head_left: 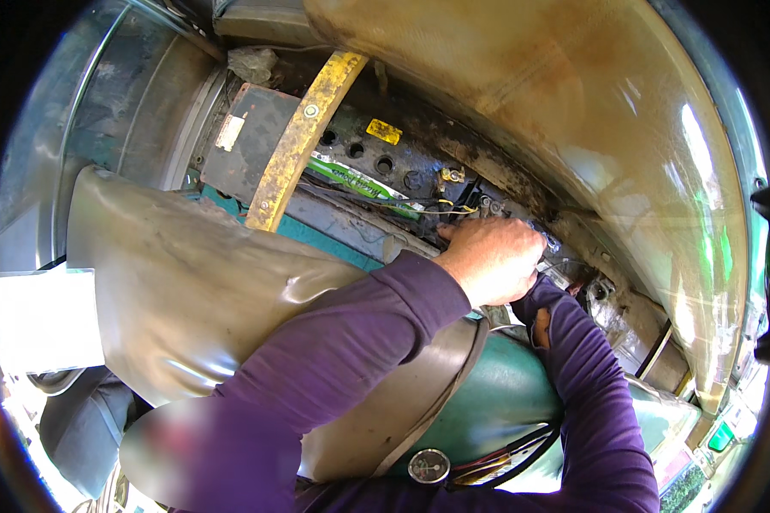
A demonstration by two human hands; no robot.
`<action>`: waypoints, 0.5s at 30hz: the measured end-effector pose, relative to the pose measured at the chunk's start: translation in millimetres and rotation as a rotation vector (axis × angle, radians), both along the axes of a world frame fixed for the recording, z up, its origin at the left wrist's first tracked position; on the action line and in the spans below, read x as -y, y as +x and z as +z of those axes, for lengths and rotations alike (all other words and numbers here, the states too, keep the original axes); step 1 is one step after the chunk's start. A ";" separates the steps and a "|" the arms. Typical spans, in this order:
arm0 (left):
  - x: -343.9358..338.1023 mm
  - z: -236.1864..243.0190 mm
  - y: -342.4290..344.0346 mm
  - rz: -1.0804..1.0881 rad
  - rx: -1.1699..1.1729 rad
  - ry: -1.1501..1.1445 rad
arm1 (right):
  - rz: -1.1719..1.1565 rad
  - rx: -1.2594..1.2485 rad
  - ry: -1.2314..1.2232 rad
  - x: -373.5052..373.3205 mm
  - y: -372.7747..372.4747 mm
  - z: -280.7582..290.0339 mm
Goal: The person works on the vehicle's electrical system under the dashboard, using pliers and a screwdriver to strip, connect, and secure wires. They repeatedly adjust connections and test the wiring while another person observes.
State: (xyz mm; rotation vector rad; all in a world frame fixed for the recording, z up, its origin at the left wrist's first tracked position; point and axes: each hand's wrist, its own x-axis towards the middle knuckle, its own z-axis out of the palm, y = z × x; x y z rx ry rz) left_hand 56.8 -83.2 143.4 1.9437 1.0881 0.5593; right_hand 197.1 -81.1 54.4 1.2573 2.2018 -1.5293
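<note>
**Busy Work at One End of a Dirty Battery**

The battery sits down in a long, dirty box. Three round holes on its top look open. Near them there is a yellow sticker and a green label. At the end close to the person, a shiny metal clamp sits on top, with thin wires beside it.

The left hand is bent down over that end, its fingers curled. I can't tell if they pinch anything, because the back of the hand hides them. The right hand is tucked in behind it, at the end of a purple sleeve. I can't see its grip at all.

I'd say the job is about half way. The yellow bar lies across the battery with bolts in it, so that part looks done. The bit under the hands looks unfinished, and I can't tell how much is left there.

Farther out, brown covers lie around the box, and a round dial sits by some wires.
</note>
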 end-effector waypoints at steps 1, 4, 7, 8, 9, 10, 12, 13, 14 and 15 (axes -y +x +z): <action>0.0 0.4 -0.1 -0.002 -0.013 -0.004 | -0.002 0.000 -0.002 0.4 0.3 -0.1; -0.2 1.6 -0.4 -0.010 -0.042 -0.004 | 0.005 0.005 -0.005 1.4 1.3 -0.4; -1.0 2.5 -0.7 -0.010 -0.041 -0.012 | 0.007 0.006 -0.007 1.8 1.8 -1.3; -1.4 2.8 -0.9 -0.012 -0.042 -0.012 | 0.007 0.006 -0.008 2.2 1.8 -1.6; -1.8 3.1 -1.0 -0.014 -0.043 -0.012 | 0.008 0.009 -0.009 2.0 1.9 -1.9; -2.1 3.5 -1.3 -0.015 -0.044 -0.012 | 0.007 0.013 -0.010 2.5 1.8 -2.2; -2.3 4.7 -1.8 -0.013 -0.041 -0.009 | 0.007 0.011 -0.013 2.7 2.0 -2.8; -2.4 5.5 -2.2 -0.027 -0.054 -0.022 | 0.006 0.011 -0.013 2.2 2.2 -3.1; -2.5 6.5 -2.7 -0.012 -0.040 -0.008 | 0.005 0.013 -0.013 2.7 2.3 -3.2; -2.9 7.6 -3.3 -0.010 -0.042 -0.006 | 0.004 0.014 -0.013 2.2 2.4 -3.5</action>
